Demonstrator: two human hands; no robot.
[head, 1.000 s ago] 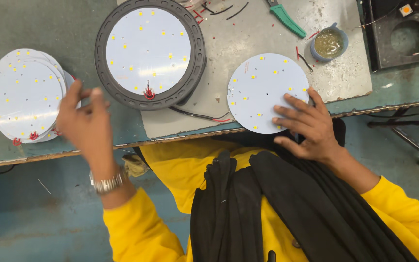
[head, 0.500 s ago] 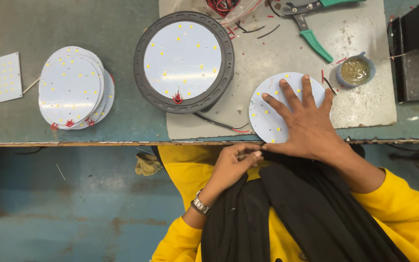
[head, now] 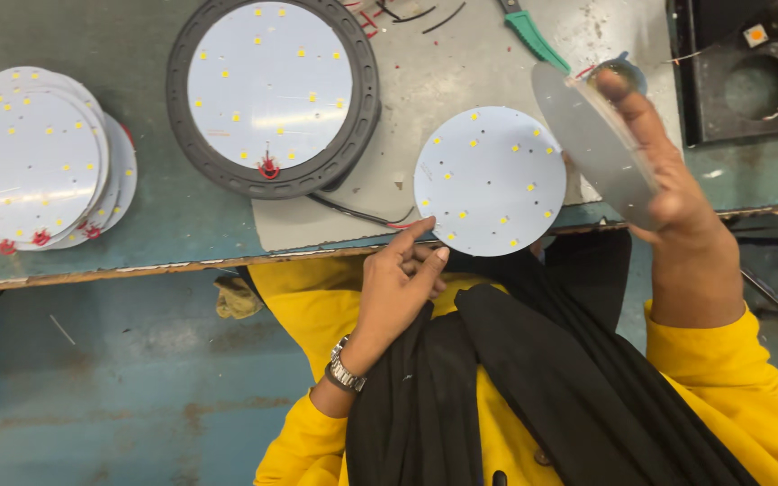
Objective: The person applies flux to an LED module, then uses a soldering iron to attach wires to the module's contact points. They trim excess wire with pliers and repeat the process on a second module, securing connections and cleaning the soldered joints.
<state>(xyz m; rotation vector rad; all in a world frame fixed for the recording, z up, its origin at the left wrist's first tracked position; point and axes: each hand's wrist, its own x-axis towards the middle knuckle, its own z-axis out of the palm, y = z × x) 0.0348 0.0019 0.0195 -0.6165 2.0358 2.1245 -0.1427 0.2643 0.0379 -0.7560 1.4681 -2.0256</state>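
Round LED board (head: 490, 180), laid flat at the tabletop (head: 191, 216) edge right of the grey housing (head: 272, 94), is touched by the left hand (head: 398, 283), fingers loosely curled, while a plain disc (head: 592, 139) is pinched edgewise in the right hand (head: 677, 193); seating judged pending.

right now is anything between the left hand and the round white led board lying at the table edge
Nothing visible. The left hand has its index fingertip at the near rim of the round white LED board, with no object between. The right hand holds a separate grey disc off to the side.
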